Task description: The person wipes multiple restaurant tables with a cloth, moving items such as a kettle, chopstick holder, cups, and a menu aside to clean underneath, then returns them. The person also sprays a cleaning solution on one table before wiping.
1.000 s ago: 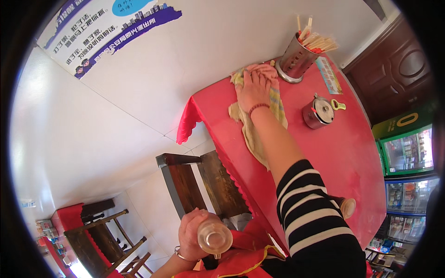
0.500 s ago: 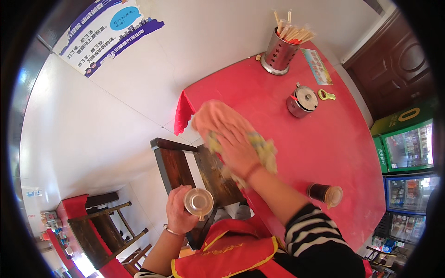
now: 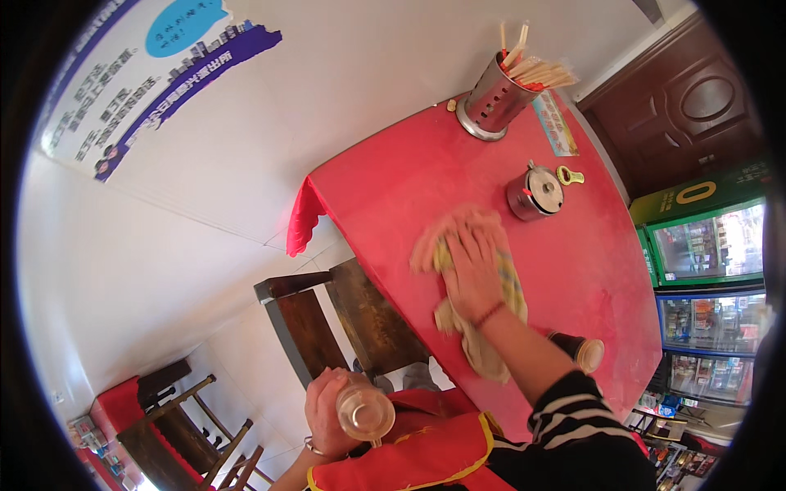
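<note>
1. Head view, right side: the right hand (image 3: 473, 270) is laid flat, fingers spread, on a crumpled pale yellow cloth (image 3: 479, 323). Nothing is clasped; the cloth is pinned under the palm against the red table top (image 3: 393, 188).
2. Head view, cloth: it lies near the middle of the table. Its long axis runs from beyond the fingertips back along the striped-sleeved forearm toward the near table edge.
3. Head view, left side: the left hand (image 3: 327, 409) is closed round a clear glass jar (image 3: 364, 412), held off the table, beside the red apron at the body. It is well apart from the cloth; the right hand is the one on it.
4. Head view, surroundings: a small lidded steel pot (image 3: 534, 193) stands just beyond the fingertips. A perforated steel chopstick holder (image 3: 490, 102) stands at the far edge. A dark bottle with a pale cap (image 3: 577, 349) lies beside the right forearm. A dark wooden chair (image 3: 332, 319) stands at the left table edge.
</note>
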